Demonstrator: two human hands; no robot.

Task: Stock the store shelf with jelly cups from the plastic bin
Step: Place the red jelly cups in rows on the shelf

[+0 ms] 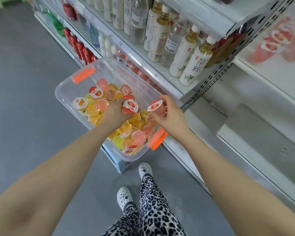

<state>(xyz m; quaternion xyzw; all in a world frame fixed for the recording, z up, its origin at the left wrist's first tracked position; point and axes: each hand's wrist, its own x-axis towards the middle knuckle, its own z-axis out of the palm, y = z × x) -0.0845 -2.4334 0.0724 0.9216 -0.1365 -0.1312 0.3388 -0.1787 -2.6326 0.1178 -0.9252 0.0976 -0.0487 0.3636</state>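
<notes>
In the head view, the left grip (116, 112) is curled round a red jelly cup (130, 105), which sits at its fingertips just above the heap of jelly cups (94, 113) in the clear plastic bin (64, 97). The right grip (169, 114) pinches a second red-lidded cup (155, 105) near the bin's shelf-side rim. Its fingers seem to close on the cup's body, which is partly hidden. Tea bottles (192, 68) stand on the shelf (167, 84) beside the bin.

tea bottle (195, 66): 茶粹 | upper-shelf bottle (127, 12): 茶粹 | jelly cup (130, 105) lid: print too small to read
</notes>
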